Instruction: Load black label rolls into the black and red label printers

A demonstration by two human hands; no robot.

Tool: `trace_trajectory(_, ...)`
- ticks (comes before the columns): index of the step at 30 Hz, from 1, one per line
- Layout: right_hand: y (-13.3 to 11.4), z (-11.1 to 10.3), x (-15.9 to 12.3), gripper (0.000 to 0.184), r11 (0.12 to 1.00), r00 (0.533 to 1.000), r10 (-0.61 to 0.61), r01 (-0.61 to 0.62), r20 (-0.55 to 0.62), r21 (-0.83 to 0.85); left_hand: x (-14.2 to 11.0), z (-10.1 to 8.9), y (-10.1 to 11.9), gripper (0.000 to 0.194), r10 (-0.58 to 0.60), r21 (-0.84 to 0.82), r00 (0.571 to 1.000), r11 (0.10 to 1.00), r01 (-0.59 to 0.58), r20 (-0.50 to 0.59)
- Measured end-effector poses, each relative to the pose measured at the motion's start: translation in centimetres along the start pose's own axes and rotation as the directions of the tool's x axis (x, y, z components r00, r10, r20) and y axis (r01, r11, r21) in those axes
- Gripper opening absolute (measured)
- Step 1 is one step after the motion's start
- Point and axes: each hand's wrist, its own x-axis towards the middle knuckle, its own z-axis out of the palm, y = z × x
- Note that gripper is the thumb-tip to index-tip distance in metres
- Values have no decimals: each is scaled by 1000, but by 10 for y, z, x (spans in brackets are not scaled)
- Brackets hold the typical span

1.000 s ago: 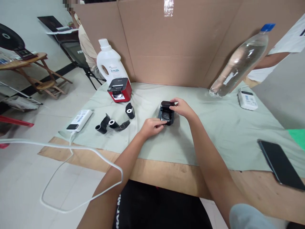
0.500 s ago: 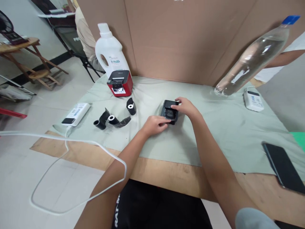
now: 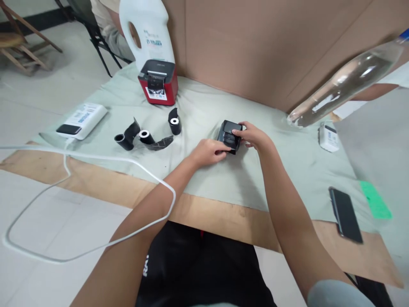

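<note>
A small black printer (image 3: 230, 133) stands on the cloth in front of me, with a dark glossy strip at its front. My right hand (image 3: 253, 135) grips its right side, thumb on top and fingers around the side. My left hand (image 3: 209, 152) is at its lower front edge. The left index finger reaches along that edge and the other fingers are curled; what lies under the fingertip is hidden. To the left lie a black paper roll (image 3: 174, 127) with a white core, a second roll (image 3: 145, 137) with its strip trailing, and a third black roll (image 3: 124, 141).
A red and black printer (image 3: 161, 91) stands before a white jug (image 3: 148, 38). A power bank (image 3: 83, 120) with a white cable (image 3: 128, 158) lies left. A tilted water bottle (image 3: 345, 81) leans on the cardboard (image 3: 236, 47). A phone (image 3: 345, 215) and another power bank (image 3: 329, 137) lie right.
The view has tilted down and shifted. The black printer looks slightly turned and tipped, and my right fingers now reach further around its side. My left hand stays at the front edge.
</note>
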Motion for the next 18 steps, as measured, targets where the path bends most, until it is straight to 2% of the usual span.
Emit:
trace_trajectory(7,-4,-1,0,59,1000,1000,26,-26,8,-1,-1,-2,0,29,-36,11,999,999,36,2)
trace_trajectory(13,-12,-8,7,63,994,997,64,-61,31,-96,-1,-1,-1,29,-39,17,999,999,39,12)
trace_trajectory(18,-14,-10,5,66,991,996,79,-74,41,-112,0,-1,0,30,-46,15,999,999,46,14)
